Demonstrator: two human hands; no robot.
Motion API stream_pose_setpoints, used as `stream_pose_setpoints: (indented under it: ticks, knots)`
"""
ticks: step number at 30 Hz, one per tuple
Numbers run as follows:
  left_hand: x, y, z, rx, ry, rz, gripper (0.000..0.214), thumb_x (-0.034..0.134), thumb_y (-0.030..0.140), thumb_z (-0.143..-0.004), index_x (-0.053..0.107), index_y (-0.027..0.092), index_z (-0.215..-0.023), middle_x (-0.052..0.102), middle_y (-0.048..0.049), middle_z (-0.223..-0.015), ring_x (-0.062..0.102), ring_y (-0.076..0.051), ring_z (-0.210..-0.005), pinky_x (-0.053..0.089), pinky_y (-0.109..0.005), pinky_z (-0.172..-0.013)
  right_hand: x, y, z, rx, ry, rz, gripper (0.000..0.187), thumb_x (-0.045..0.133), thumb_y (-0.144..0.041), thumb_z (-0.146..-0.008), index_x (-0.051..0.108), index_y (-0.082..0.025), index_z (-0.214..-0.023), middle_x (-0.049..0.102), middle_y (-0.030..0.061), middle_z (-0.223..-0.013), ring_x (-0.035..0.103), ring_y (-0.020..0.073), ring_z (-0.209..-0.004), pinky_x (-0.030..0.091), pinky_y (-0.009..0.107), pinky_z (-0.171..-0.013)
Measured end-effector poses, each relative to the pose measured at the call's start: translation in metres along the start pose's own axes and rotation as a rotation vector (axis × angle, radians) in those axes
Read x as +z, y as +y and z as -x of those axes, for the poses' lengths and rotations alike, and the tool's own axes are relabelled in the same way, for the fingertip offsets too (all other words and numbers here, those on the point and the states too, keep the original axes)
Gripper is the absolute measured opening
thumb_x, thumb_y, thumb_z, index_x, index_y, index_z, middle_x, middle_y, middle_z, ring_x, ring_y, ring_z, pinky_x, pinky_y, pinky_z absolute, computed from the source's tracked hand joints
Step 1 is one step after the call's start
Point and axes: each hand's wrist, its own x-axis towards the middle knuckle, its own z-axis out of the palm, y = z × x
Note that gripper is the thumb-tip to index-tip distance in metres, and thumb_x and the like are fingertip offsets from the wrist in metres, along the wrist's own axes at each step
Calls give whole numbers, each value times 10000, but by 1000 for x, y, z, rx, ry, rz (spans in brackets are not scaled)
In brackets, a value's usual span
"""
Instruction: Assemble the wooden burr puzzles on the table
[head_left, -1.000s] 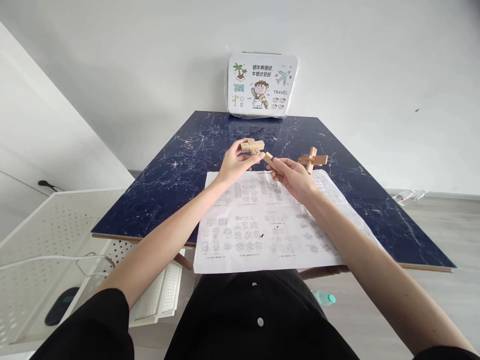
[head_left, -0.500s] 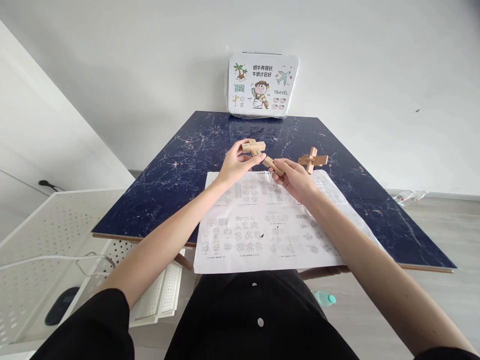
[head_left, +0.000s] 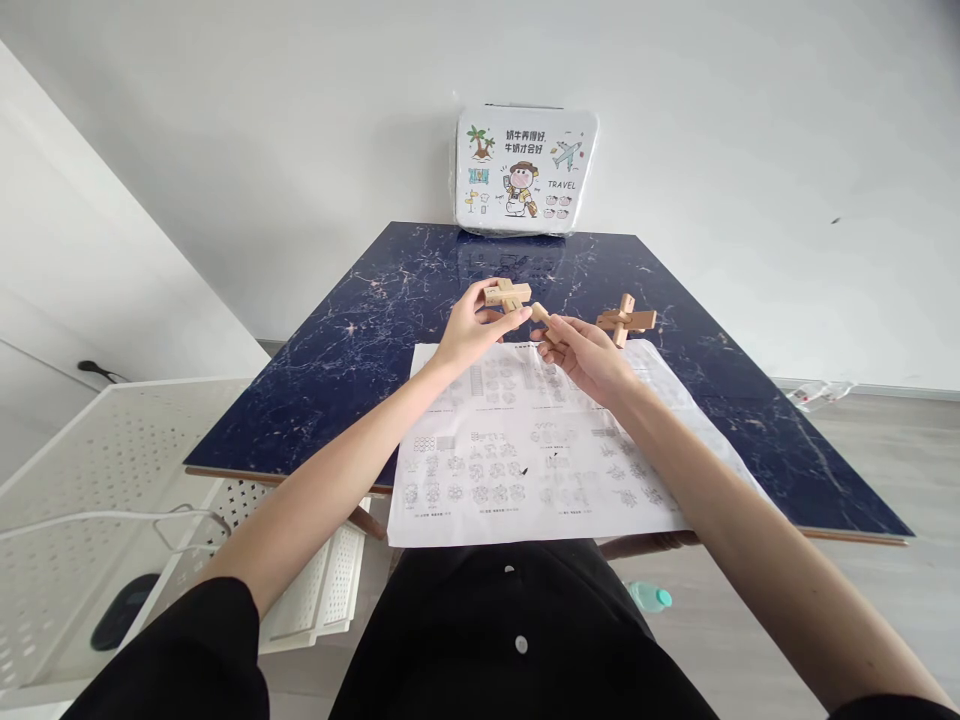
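A: Left hand?
B: Left hand [head_left: 469, 335] is up over the table [head_left: 337, 370], fingers closed on a wooden cross [head_left: 506, 295].
A: Right?
B: Right hand [head_left: 589, 355] pinches a stick [head_left: 541, 316]. Its far end sits at the cross's near side; can't tell if they touch.
A: Around them?
B: Sheet [head_left: 525, 450] lies below both hands. Second cross [head_left: 625, 320] rests just right of the right hand. Box [head_left: 525, 170] stands at the far edge, against the wall.

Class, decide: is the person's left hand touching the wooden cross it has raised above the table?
Touching. The head view shows the left hand pinching the wooden cross between thumb and fingers, with no gap.
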Motion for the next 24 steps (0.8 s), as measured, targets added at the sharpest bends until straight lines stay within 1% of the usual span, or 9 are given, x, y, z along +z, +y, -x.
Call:
stream_pose_setpoints:
  ticks: [3, 7, 12, 18, 24]
  knots:
    - [0, -1, 0, -11, 0, -16, 641, 895, 475, -864, 606, 270, -1398, 706, -136, -1428, 778, -240, -1006, 606, -283, -664, 1, 1, 0, -2, 4, 19, 493, 772, -712, -896, 671, -244, -1012, 744, 91, -982, 646, 196, -791, 585, 366, -722]
    - [-1, -1, 0, -4, -6, -9, 652, 897, 490, -857, 613, 267, -1401, 710, -142, -1413, 772, -243, -1003, 602, -293, -667, 1, 0, 1, -6, -20, -8, 457, 777, -683, -907, 659, -246, -968, 717, 76, -955, 608, 175, -743, 546, 352, -678]
    - [-1, -3, -1, -10, -4, -9, 670, 901, 482, -852, 610, 265, -1415, 706, -143, -1421, 766, -228, -979, 586, -276, -651, 0, -3, 2, 0, -41, 42, 421, 723, -672, -956, 635, -260, -960, 650, 49, -908, 555, 166, -706, 486, 347, -633]
    - [-1, -7, -3, 18, -15, 7, 678, 907, 484, -846, 614, 257, -1413, 711, -146, -1400, 763, -226, -963, 579, -277, -627, 0, -3, 2, 14, -36, -19, 428, 778, -656, -917, 625, -256, -935, 608, 25, -881, 503, 141, -672, 441, 326, -596]
    - [-1, -2, -1, -22, -4, -30, 674, 898, 479, -854, 611, 271, -1428, 686, -148, -1454, 759, -221, -963, 593, -282, -654, -3, -2, 2, 10, 36, 27, 399, 869, -569, -846, 637, -253, -916, 603, 26, -884, 506, 144, -697, 456, 334, -634]
